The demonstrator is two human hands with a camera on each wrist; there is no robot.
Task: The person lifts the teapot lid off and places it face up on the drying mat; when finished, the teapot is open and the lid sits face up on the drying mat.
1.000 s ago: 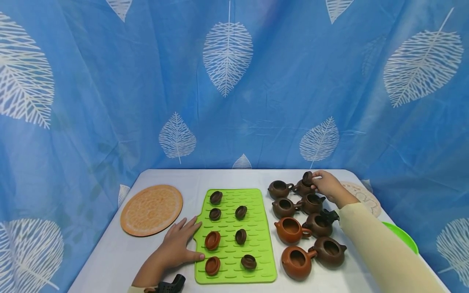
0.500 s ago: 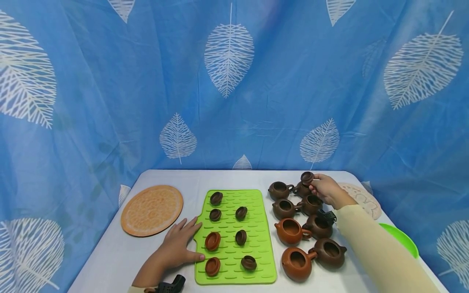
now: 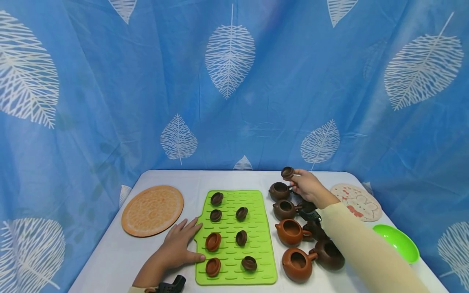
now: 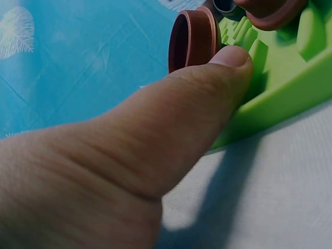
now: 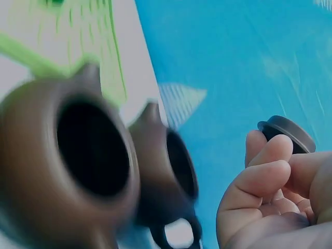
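My right hand (image 3: 309, 188) pinches a dark brown teapot lid (image 3: 287, 173) above the far end of the teapots. In the right wrist view the same lid (image 5: 288, 134) is tilted between thumb and fingers. Just below it stands a dark brown teapot (image 3: 280, 190) without a lid. My left hand (image 3: 178, 245) lies with fingers spread at the left edge of a green silicone mat (image 3: 256, 260). Several lids sit on the mat, among them a reddish lid (image 3: 213, 266) close to my thumb (image 4: 228, 65) and a dark lid (image 3: 217, 198) at the back.
Lidless teapots stand in two columns right of the mat, such as the reddish teapot (image 3: 297, 264) in front. My right forearm covers part of the right column. A round orange board (image 3: 152, 211) lies left, a rabbit-patterned mat (image 3: 360, 203) and green bowl (image 3: 397, 243) right.
My right hand has lifted the dark lid off the back right teapot and carried it left. The rabbit mat and green bowl now show more. The left hand stays in place.
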